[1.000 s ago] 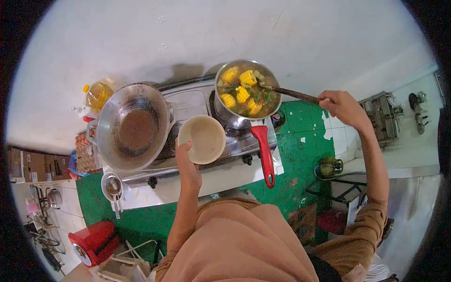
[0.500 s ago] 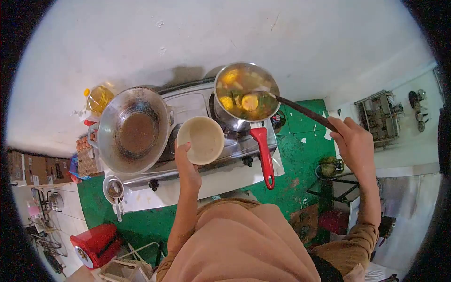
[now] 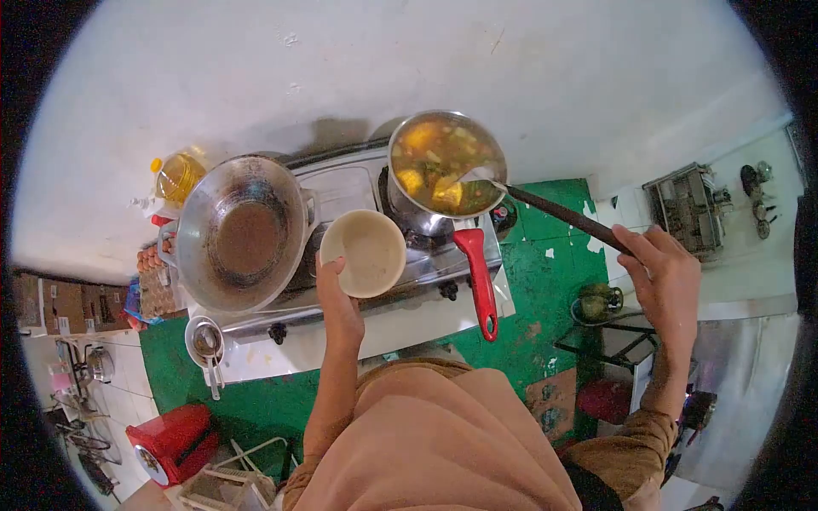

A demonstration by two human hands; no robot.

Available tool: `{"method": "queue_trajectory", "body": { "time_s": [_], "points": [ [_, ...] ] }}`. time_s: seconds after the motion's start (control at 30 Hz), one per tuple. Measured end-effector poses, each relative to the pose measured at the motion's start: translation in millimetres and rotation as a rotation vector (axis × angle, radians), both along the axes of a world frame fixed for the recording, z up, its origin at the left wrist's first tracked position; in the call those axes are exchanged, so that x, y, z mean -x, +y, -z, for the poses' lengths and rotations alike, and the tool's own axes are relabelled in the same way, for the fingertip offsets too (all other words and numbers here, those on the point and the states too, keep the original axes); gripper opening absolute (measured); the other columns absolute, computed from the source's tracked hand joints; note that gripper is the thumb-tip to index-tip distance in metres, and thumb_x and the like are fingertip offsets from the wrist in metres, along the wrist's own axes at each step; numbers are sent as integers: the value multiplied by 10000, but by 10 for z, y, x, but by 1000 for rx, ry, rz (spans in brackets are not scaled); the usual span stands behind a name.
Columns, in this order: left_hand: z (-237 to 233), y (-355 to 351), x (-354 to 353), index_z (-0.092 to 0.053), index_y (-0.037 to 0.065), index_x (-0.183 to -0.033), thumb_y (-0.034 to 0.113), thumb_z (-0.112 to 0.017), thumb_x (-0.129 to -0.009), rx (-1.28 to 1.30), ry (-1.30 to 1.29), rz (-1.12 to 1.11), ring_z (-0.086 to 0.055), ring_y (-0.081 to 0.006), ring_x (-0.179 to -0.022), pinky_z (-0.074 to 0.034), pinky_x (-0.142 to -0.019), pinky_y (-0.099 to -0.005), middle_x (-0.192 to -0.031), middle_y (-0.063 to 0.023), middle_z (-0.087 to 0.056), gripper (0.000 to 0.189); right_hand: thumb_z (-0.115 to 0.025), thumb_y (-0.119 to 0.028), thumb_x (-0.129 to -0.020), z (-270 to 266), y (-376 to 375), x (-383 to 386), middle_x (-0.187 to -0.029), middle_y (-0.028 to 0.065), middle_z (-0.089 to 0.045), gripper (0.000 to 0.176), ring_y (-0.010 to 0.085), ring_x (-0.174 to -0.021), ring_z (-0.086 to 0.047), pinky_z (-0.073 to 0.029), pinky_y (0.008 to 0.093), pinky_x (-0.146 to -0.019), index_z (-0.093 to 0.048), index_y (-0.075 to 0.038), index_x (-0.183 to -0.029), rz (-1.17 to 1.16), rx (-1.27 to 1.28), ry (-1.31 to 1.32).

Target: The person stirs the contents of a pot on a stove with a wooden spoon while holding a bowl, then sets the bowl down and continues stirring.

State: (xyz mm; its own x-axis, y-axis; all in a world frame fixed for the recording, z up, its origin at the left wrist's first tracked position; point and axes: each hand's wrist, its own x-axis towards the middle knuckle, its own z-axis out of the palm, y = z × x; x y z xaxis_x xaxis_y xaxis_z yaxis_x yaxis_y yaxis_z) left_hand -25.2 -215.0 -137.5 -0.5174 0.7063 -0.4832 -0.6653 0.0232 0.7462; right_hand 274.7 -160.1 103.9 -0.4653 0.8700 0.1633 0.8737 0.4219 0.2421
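Observation:
My left hand holds a cream bowl by its side, thumb over the rim, above the stove front. No food shows in it. My right hand is closed round the end of a long dark-handled cooking utensil. Its pale metal head dips into the soup at the right of the saucepan; the tip's shape is partly hidden. Corn pieces and greens float in orange-yellow broth. The pan stands on the right burner, its red handle pointing toward me.
A large wok sits on the left side of the stove. Strainers lie at the front left corner. An oil bottle and eggs stand beyond the wok. A white wall rises behind the stove.
My right hand has moved right and slightly down, drawing the utensil's head toward the pan's right rim. The corn pieces have shifted in the broth. The bowl stays almost still.

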Motion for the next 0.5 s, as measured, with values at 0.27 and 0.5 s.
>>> {"method": "queue_trajectory", "body": {
  "time_s": [0.27,0.5],
  "points": [
    [-96,-65,0,-419,95,-1276,281,-485,-800,-10,4,102,-479,-186,-1123,-407,-918,-336,-1191,-55,-479,515,-632,-157,-750,275,189,177,-732,59,-534,287,237,-682,-588,-476,365,-547,-632,-164,-1037,-78,-21,-39],
    [2,-120,32,-417,106,-1286,286,-493,-798,-14,-18,78,-472,-192,-1125,-400,-919,-341,-1197,-53,-476,525,-558,-130,-764,588,479,243,-743,59,-546,279,234,-713,-609,-497,367,-554,-622,-171,-1032,-130,-84,-155]
  ]
}}
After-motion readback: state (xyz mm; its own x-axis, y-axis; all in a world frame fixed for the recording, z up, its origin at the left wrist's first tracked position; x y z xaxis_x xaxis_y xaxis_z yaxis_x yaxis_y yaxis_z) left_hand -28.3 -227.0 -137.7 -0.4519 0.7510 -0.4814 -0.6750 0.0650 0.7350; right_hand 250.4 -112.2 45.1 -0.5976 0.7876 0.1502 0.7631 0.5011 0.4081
